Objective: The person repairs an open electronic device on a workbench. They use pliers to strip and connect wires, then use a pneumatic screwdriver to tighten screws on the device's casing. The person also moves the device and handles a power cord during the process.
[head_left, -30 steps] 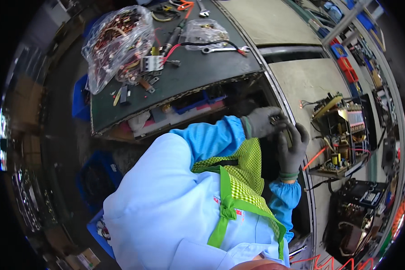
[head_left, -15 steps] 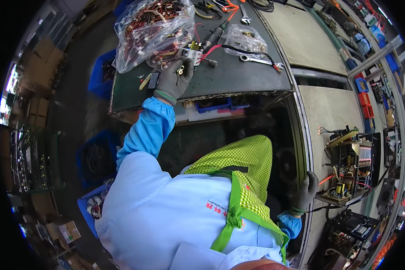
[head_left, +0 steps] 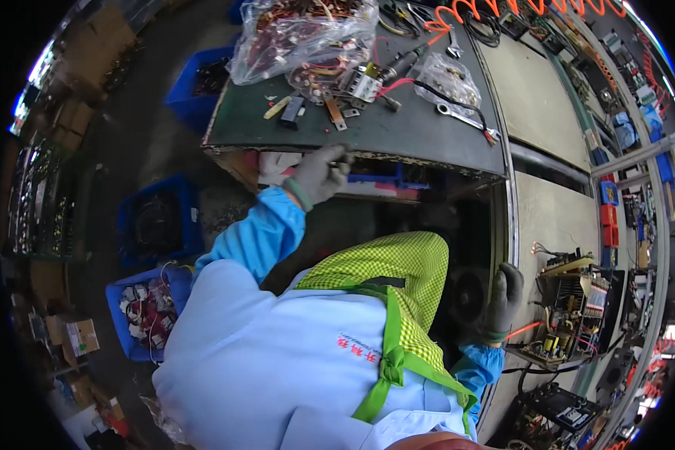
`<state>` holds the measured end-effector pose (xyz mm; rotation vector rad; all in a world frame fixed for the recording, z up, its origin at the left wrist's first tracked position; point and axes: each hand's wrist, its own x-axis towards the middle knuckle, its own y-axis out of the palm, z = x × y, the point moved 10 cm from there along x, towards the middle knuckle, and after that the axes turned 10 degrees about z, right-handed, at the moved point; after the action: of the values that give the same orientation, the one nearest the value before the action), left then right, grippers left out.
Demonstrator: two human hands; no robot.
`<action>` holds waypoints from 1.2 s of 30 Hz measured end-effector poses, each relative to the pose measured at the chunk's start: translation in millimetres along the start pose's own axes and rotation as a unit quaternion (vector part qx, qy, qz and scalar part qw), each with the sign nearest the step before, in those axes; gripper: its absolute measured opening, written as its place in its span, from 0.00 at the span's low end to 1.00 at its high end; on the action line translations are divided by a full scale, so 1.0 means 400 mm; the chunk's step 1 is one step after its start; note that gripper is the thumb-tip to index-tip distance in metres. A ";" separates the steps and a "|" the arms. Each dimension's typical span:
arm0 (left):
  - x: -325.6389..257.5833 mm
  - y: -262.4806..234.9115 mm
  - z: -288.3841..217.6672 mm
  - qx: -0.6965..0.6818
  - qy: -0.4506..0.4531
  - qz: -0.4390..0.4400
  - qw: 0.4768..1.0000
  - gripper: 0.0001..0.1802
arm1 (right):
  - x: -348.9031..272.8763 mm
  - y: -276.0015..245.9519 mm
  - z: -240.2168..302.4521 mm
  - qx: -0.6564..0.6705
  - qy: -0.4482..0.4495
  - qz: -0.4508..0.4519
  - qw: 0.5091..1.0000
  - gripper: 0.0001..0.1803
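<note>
Left hand: the grey-gloved left hand (head_left: 319, 174) is up at the front lip of the green workbench (head_left: 397, 135), fingers curled in; it looks pinched on something small, but what, if anything, I cannot tell.
Just beside it: a white bundle (head_left: 277, 165) sits on the shelf under the bench edge, touching the glove's near side; blue and red trays (head_left: 386, 184) run along the same shelf.
Right hand: the right hand (head_left: 502, 300), gloved too, hangs low at the seam of the conveyor line, fingers loosely spread and nothing in them, just beside the open circuit assembly (head_left: 570, 307) with its orange lead.
On the bench top: a small transformer part with a red wire (head_left: 367, 81) lies near the middle, well apart from both hands; loose brass strips (head_left: 336, 114) near it, a clear bag of copper-wound parts (head_left: 300, 34) behind, a wrench (head_left: 457, 116) to the right.
Progress, my read: the assembly on the line looks populated but unclosed, and the wired part on the bench is not yet carried over. The fetching seems in hand; the fitting appears left to do.
Floor side: blue bins (head_left: 154, 225) of parts on the person's left.
</note>
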<state>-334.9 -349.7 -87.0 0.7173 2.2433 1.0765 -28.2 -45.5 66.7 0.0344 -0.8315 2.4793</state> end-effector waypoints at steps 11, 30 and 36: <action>0.659 0.431 -0.176 0.017 0.104 0.072 0.992 0.10 | -0.132 -0.086 -0.047 0.014 0.079 -0.122 0.989 0.07; 0.860 0.616 -0.195 0.399 0.202 0.151 0.882 0.13 | -0.226 -0.207 -0.065 -0.140 0.134 -0.198 0.961 0.10; 0.528 0.893 0.022 0.549 0.165 0.312 0.758 0.16 | -0.275 -0.296 0.073 -0.219 0.055 -0.356 0.907 0.13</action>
<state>-397.8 -13.1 147.5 1.9772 2.9446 -0.0929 120.1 -33.7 135.8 0.0307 -1.0745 1.5683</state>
